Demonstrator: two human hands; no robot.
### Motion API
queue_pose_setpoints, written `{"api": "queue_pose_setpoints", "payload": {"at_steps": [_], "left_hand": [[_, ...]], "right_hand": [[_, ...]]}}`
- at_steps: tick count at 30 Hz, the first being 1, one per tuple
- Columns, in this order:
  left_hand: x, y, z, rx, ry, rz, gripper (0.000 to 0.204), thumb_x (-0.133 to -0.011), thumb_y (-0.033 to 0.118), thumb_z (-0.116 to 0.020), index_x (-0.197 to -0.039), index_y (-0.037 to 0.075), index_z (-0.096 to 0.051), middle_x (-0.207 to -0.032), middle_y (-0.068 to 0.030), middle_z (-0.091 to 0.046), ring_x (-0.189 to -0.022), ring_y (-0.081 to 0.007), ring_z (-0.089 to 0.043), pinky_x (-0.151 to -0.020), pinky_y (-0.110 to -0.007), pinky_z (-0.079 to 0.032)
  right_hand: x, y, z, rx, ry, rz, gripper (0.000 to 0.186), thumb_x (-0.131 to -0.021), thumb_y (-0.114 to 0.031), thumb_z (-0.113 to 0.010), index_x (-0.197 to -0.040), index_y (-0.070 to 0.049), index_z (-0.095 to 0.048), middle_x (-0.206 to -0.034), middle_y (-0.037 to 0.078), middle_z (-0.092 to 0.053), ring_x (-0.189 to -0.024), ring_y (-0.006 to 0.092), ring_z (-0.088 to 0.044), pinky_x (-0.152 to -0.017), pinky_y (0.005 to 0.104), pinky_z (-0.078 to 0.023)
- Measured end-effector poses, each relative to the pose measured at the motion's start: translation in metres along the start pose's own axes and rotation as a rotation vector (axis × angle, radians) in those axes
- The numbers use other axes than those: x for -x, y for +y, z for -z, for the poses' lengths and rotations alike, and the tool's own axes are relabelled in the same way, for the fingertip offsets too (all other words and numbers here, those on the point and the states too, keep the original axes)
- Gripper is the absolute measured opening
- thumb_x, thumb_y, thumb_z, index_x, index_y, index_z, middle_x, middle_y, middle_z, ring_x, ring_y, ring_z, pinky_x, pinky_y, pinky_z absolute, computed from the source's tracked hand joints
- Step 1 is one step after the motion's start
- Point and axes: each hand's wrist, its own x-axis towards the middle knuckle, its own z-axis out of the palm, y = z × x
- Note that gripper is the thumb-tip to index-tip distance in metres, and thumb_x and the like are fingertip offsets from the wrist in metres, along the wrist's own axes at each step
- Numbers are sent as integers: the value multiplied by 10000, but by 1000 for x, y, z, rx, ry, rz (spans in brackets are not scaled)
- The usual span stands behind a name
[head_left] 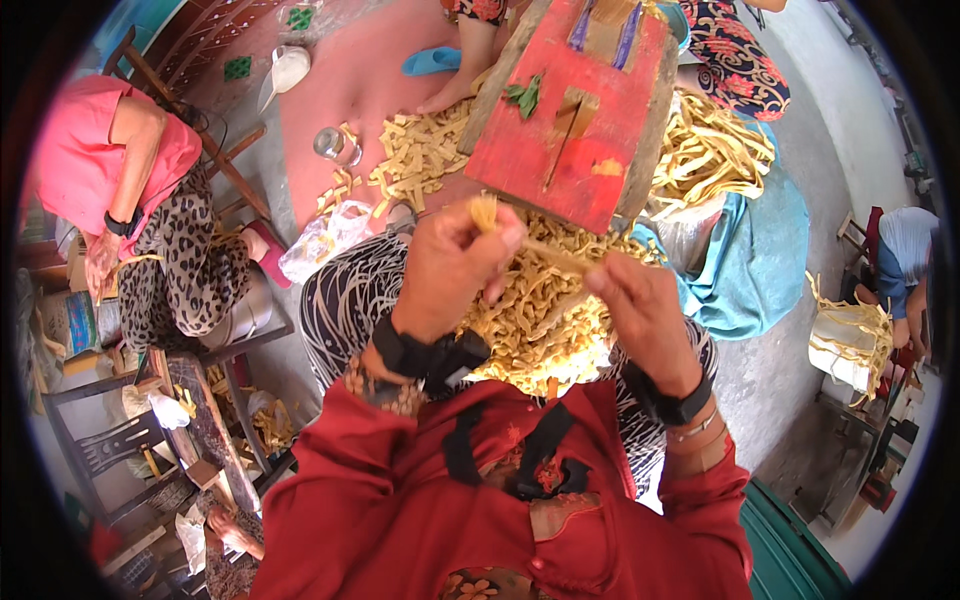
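Evidently, L hand & R hand both pinch pale-yellow flat strip, straight btw. them in mid-air, prob. to keep it taut; heap of curly yellow strips lies just below, perhaps for quick reach; red-painted wooden board beyond.

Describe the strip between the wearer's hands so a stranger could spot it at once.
Find the red board at the top centre. Just below its lower edge in the picture, the wearer's left hand and right hand hold the pale strip, with a yellow heap beneath. It alone runs fairly straight from hand to hand; the heap's pieces curl.
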Motion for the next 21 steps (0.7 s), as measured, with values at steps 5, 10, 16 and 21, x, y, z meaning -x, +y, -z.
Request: {"api": "queue_pose_setpoints", "payload": {"at_steps": [5, 10, 16, 21], "left_hand": [[-64, 15, -14, -152, -43, -197, 94, -879, 108, -567, -873, 14, -579, -624, 30, -483, -453, -31, -424, -387, -183, -364], [-112, -7, -4, -650, 59, -490, 104, -859, 101, -579, -856, -3, -586, -602, 42, -496, -532, -43, -502, -479, -208, -396], [-60, -4, 4, -692, 48, -228, 226, -861, 199, -589, -878, -26, -594, -656, -41, -612, -586, -79, -519, -535, -256, -407], [7, -52, 29, -810, 53, -17, 327, -866, 290, -594, -805, -30, -569, -567, -95, -495, -521, -143, -468, -501, -312, -388]], "right_hand": [[-53, 12, 25, 291, 197, 66, 290, -904, -243, -543, -719, -35, -460, -595, 187, -457, -552, 388, -483, -474, 422, -352], [-82, 39, 10, 468, 303, 140, 239, -894, -222, -541, -732, -60, -475, -597, 170, -508, -559, 383, -521, -474, 439, -377], [-39, 46, -10, 212, 111, -20, 214, -910, -228, -509, -770, -67, -491, -601, 170, -506, -569, 376, -536, -486, 444, -388], [3, -4, -39, 181, -54, 210, 34, -810, -116, -559, -825, -97, -535, -691, 115, -545, -643, 319, -568, -522, 415, -432]]}}
